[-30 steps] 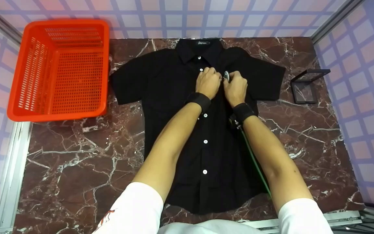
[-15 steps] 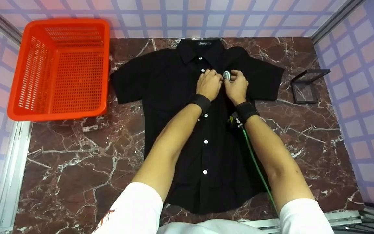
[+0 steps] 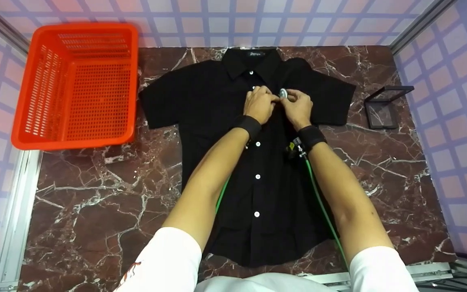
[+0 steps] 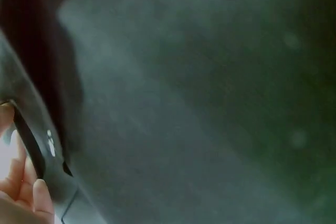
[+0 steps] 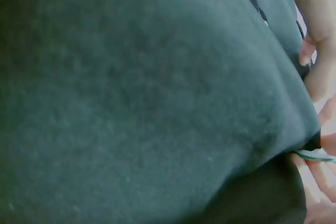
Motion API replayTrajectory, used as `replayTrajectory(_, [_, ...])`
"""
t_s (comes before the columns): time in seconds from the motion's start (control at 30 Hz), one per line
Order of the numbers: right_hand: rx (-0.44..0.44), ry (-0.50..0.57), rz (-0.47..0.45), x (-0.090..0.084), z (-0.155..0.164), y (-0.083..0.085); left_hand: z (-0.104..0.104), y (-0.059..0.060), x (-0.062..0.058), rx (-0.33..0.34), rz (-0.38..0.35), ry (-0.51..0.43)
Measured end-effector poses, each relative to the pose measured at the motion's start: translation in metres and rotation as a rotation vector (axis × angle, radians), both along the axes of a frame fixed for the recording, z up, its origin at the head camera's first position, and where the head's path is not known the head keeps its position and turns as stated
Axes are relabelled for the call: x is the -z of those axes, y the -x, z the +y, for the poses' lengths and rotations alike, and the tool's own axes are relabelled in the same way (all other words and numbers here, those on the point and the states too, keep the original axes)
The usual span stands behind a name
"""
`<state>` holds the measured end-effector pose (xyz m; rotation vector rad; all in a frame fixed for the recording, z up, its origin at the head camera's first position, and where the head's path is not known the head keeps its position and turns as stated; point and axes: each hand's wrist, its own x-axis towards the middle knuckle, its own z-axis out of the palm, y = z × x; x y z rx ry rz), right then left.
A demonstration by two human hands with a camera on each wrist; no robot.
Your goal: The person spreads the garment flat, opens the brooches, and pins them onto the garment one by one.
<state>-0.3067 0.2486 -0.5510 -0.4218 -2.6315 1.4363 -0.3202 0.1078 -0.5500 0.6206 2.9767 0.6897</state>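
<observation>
A black short-sleeved button-up shirt [image 3: 217, 162] lies spread front up, collar at the far side, white buttons down its middle. On the chest right of the button row, my right hand [image 3: 298, 107] pinches a small oval brooch [image 3: 283, 93] with a silvery rim. Its thin greenish edge shows between the fingers in the right wrist view. My left hand [image 3: 259, 104] is just left of it, pinching the shirt's cloth, a finger reaching to the brooch. Raised black cloth fills most of both wrist views; the left fingers [image 4: 43, 198] show at the lower left.
An orange-red plastic basket [image 3: 75, 142] stands at the back left. At the right, a small black-framed case [image 3: 381, 115] has its lid up. The tabletop [image 3: 87, 219] is dark red veined marble, with checked walls around it. Green cables [image 3: 318, 194] run from the wrist cameras.
My right hand has shifted slightly right and turned, so more of the brooch's face shows. A left finger now extends toward the brooch. The shirt has barely moved.
</observation>
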Motion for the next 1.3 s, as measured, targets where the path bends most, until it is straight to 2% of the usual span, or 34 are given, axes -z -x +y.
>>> replayTrajectory(0.33, [-0.06,-0.222,0.073,0.0,0.0,0.001,-0.005,-0.001,-0.001,0.038,-0.012,0.069])
replayTrajectory(0.67, [-0.089,-0.319,0.135,0.001,-0.003,0.001,-0.011,0.001,-0.002,0.063,-0.064,0.198])
replayTrajectory(0.8, [-0.093,-0.336,0.143,0.001,-0.004,0.0,-0.015,0.002,-0.003,0.018,-0.108,0.232])
replayTrajectory(1.0, [-0.104,-0.351,0.146,0.002,-0.005,0.0,-0.02,0.003,-0.005,-0.093,-0.225,0.209])
replayTrajectory(1.3, [-0.12,-0.364,0.158,0.002,-0.006,0.0,-0.023,0.008,-0.005,-0.1,-0.29,0.195])
